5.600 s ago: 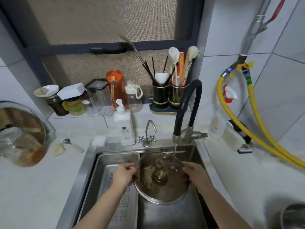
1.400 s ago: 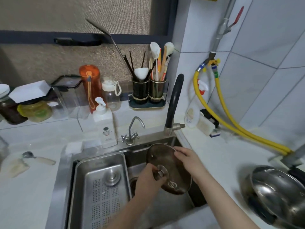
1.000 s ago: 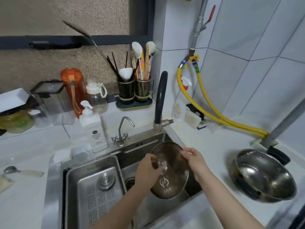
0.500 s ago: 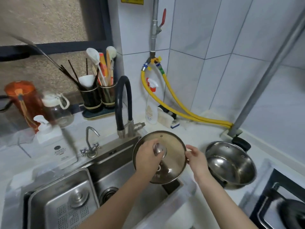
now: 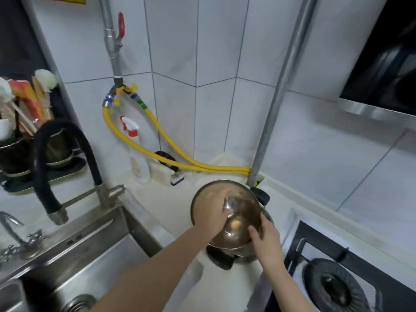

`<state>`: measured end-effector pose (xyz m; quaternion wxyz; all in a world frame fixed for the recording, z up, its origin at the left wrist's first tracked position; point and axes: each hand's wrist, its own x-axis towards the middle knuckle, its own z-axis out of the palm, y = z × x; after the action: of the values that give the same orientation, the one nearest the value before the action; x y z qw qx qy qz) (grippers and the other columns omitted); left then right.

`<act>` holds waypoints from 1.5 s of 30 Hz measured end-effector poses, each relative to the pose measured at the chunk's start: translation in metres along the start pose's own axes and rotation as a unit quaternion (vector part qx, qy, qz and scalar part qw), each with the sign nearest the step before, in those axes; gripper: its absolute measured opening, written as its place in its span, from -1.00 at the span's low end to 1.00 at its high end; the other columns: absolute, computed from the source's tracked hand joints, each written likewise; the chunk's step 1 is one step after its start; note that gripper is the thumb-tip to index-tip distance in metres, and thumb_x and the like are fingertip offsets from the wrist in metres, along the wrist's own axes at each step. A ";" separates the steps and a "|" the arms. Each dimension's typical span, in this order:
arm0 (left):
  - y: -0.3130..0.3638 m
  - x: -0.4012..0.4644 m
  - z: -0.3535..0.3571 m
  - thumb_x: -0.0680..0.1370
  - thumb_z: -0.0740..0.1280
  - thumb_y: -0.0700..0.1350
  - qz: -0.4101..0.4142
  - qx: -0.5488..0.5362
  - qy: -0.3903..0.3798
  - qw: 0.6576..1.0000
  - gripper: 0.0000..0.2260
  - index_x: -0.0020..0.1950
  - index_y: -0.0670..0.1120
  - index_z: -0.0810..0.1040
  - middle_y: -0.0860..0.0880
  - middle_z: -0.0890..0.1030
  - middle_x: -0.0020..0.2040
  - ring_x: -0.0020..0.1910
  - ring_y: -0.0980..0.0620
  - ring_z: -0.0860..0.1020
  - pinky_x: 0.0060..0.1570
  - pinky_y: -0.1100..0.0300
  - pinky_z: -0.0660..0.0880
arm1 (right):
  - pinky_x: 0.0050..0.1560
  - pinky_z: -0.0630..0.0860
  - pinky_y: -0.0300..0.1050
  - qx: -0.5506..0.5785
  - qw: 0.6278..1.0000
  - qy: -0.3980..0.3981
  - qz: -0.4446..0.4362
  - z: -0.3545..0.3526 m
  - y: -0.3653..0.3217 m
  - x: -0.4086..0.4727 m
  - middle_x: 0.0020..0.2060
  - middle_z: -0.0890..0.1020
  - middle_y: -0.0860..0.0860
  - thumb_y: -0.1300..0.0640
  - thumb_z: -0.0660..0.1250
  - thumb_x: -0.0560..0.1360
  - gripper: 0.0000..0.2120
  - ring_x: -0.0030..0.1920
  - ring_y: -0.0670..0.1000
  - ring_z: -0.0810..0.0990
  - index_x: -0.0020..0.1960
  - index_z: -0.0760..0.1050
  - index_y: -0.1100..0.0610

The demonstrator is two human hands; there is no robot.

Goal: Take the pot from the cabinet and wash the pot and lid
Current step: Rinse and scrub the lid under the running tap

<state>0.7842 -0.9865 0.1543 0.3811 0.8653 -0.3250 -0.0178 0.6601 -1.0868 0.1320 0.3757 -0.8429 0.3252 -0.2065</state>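
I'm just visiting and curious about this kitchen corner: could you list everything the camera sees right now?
lid: one, glass with steel rim, tilted over the pot
pot: one, steel with black handles, on the counter beside the stove
sink: one, steel, lower left
faucet hose: one, black, arched over the sink
small tap: one, steel, behind the sink
spray bottle: one, white and red, by the wall
hoses: two, yellow
utensil holder: dark, far left
stove burner: one, black, lower right
left hand: grips the lid knob
right hand: holds the lid rim

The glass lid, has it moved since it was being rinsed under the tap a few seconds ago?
Yes. The lid has gone right, out of the sink, and is now above the pot on the counter, left hand on its knob.
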 end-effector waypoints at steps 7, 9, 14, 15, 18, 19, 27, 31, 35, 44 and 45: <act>0.015 0.019 0.051 0.49 0.37 -0.08 -0.026 -0.009 -0.054 0.998 -0.56 0.36 0.02 0.41 0.03 0.53 0.28 0.31 0.05 0.44 0.36 0.20 0.28 | 0.24 0.41 0.18 -0.033 0.997 -0.016 0.070 0.003 0.053 0.019 0.12 0.52 0.15 -0.05 0.25 0.48 -0.53 0.19 0.17 0.45 0.27 0.37 0.23; 0.015 0.021 0.060 0.49 0.36 -0.10 -0.027 0.001 -0.070 0.997 -0.54 0.38 0.01 0.39 0.01 0.52 0.28 0.31 0.05 0.43 0.34 0.21 0.28 | 0.28 0.39 0.19 -0.030 0.995 -0.032 0.095 0.006 0.063 0.022 0.20 0.49 0.20 -0.20 0.15 0.42 -0.36 0.26 0.21 0.42 0.30 0.34 0.25; 0.016 0.025 0.072 0.48 0.36 -0.14 -0.038 0.014 -0.104 0.994 -0.51 0.39 0.05 0.36 0.00 0.57 0.15 0.21 0.03 0.49 0.24 0.21 0.37 | 0.34 0.35 0.18 -0.016 0.992 -0.060 0.113 0.011 0.082 0.026 0.29 0.43 0.22 -0.23 0.16 0.44 -0.31 0.33 0.19 0.37 0.35 0.29 0.25; 0.016 0.025 0.073 0.48 0.37 -0.13 -0.040 0.017 -0.104 0.994 -0.52 0.39 0.05 0.36 0.00 0.57 0.16 0.22 0.03 0.49 0.24 0.21 0.38 | 0.33 0.35 0.17 -0.015 0.992 -0.063 0.106 0.011 0.083 0.026 0.28 0.43 0.20 -0.15 0.21 0.49 -0.40 0.32 0.18 0.38 0.35 0.29 0.25; 0.016 0.026 0.075 0.49 0.37 -0.11 -0.042 0.021 -0.100 0.994 -0.52 0.39 0.04 0.36 0.00 0.56 0.21 0.24 0.04 0.49 0.27 0.19 0.38 | 0.27 0.41 0.13 -0.010 0.995 -0.057 0.085 0.010 0.083 0.029 0.20 0.47 0.15 -0.02 0.25 0.53 -0.54 0.24 0.14 0.44 0.32 0.32 0.22; 0.016 0.027 0.075 0.49 0.37 -0.11 -0.041 0.022 -0.099 0.994 -0.52 0.40 0.04 0.36 0.00 0.56 0.22 0.25 0.04 0.49 0.28 0.19 0.39 | 0.24 0.43 0.09 -0.005 0.995 -0.054 0.078 0.010 0.082 0.030 0.16 0.48 0.12 0.01 0.25 0.53 -0.58 0.20 0.12 0.46 0.30 0.34 0.22; 0.012 0.025 0.077 0.51 0.36 -0.10 -0.027 0.033 -0.086 0.995 -0.52 0.41 0.06 0.34 0.02 0.56 0.23 0.25 0.04 0.48 0.26 0.20 0.40 | 0.23 0.44 0.02 0.011 0.996 -0.051 0.067 0.015 0.086 0.032 0.14 0.47 0.08 0.04 0.24 0.54 -0.62 0.18 0.08 0.46 0.28 0.35 0.21; 0.011 0.021 0.078 0.51 0.35 -0.10 -0.017 0.037 -0.085 0.996 -0.51 0.42 0.05 0.33 0.01 0.56 0.22 0.24 0.05 0.47 0.23 0.22 0.38 | 0.31 0.39 0.14 -0.005 0.993 -0.057 0.098 0.018 0.091 0.033 0.28 0.43 0.18 -0.03 0.22 0.54 -0.51 0.30 0.16 0.41 0.35 0.30 0.25; 0.009 0.020 0.077 0.52 0.35 -0.09 -0.015 0.036 -0.085 0.996 -0.53 0.41 0.05 0.34 0.02 0.57 0.21 0.24 0.05 0.47 0.22 0.22 0.38 | 0.32 0.38 0.15 -0.004 0.993 -0.057 0.104 0.019 0.090 0.031 0.30 0.42 0.20 -0.05 0.21 0.54 -0.49 0.31 0.17 0.40 0.36 0.28 0.25; 0.002 0.015 0.077 0.55 0.30 -0.09 0.011 0.051 -0.094 0.994 -0.61 0.38 0.01 0.39 0.04 0.51 0.30 0.29 0.05 0.41 0.26 0.20 0.38 | 0.35 0.37 0.14 -0.021 0.992 -0.069 0.101 0.021 0.091 0.031 0.34 0.38 0.20 -0.09 0.18 0.54 -0.46 0.35 0.16 0.37 0.38 0.25 0.24; 0.001 0.014 0.077 0.56 0.29 -0.10 0.014 0.056 -0.095 0.994 -0.61 0.39 0.01 0.38 0.05 0.49 0.32 0.30 0.05 0.40 0.27 0.20 0.37 | 0.36 0.35 0.13 -0.033 0.992 -0.070 0.100 0.021 0.090 0.031 0.35 0.37 0.20 -0.09 0.17 0.55 -0.45 0.37 0.16 0.35 0.40 0.23 0.24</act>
<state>0.7730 -1.0451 0.1033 0.2998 0.8752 -0.3720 -0.0762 0.6588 -1.1435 0.0525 0.3883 -0.8304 0.3876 -0.0972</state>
